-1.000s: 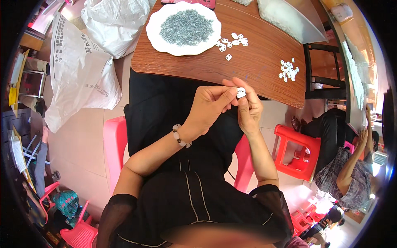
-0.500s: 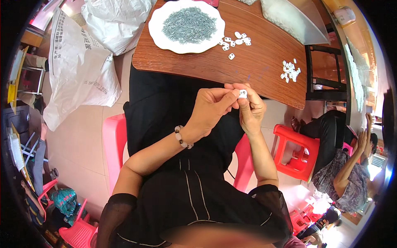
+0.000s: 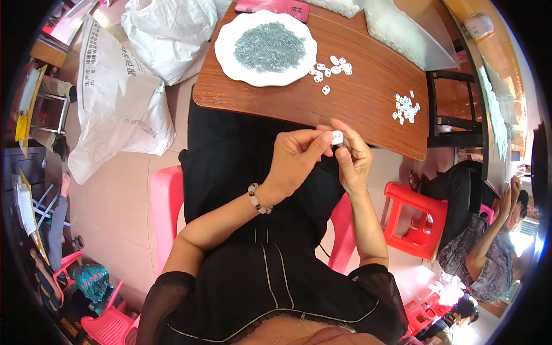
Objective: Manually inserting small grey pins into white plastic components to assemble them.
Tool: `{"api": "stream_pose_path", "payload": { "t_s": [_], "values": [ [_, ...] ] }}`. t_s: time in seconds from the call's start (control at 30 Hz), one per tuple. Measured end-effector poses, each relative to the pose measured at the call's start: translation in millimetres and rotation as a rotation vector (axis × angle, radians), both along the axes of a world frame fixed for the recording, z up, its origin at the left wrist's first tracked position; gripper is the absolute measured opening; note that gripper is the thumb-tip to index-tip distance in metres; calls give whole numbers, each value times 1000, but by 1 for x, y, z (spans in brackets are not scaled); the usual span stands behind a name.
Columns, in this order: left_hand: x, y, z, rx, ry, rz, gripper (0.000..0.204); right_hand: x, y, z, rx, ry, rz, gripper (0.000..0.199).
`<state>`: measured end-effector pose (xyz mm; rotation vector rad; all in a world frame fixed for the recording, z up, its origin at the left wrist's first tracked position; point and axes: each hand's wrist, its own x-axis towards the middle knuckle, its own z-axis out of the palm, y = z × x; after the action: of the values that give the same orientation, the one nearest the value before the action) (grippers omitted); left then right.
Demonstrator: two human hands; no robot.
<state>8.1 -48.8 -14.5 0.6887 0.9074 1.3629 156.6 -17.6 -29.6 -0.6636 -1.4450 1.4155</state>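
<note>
Just off the table's near edge, my left hand (image 3: 298,160) pinches a small white plastic piece (image 3: 337,137) with holes in it between thumb and forefinger. My right hand (image 3: 356,164) is curled close around the other side of that piece, its thumb below and its fingers behind. Whatever sits between the right fingertips is too small to make out. On the table, a white scalloped plate (image 3: 225,63) bears a heap of small grey-blue metal pins (image 3: 269,47). To its right lie several loose white plastic pieces (image 3: 326,90), and a denser cluster of white pieces (image 3: 406,109) is near the right edge.
The brown wooden table (image 3: 259,99) carries a pink phone (image 3: 273,7) and a tray of white pieces (image 3: 411,37) at the back. Large white sacks (image 3: 123,109) stand at left. A red stool (image 3: 415,221) is at right, with a seated person (image 3: 480,247) beyond it.
The whole view has shifted slightly down and right. The white piece has turned a little between my fingers, and my right thumb sits a bit lower, away from it.
</note>
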Motion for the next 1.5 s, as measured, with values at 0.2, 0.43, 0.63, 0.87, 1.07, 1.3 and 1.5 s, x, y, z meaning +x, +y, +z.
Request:
{"api": "stream_pose_path", "payload": {
  "t_s": [0.2, 0.43, 0.63, 0.87, 1.07, 1.3, 1.5],
  "values": [
    [0, -3, -16, 94, 136, -55, 18, 4, -6, 2, 42, -125, -67, 47],
    [-4, -7, -14, 37, 36, -81, 20, 3, -9, 8, 27, -116, -21, 54],
    [-7, -7, -9, 19, -43, -100, 21, 0, -7, 12, 30, -108, -21, 50],
    [-6, -8, -9, 1, -45, -106, 22, 3, -4, 7, 98, -198, -60, 35],
    [-6, -10, -10, -9, -15, -116, 22, 4, -3, 6, 121, -195, -71, 32],
    [-5, -9, -12, -20, -47, -117, 21, 1, -6, 8, 85, -157, -76, 33],
    [-6, -7, -3, -54, -2, -122, 24, 4, -4, 13, 107, -186, -48, 27]
  ]
}}
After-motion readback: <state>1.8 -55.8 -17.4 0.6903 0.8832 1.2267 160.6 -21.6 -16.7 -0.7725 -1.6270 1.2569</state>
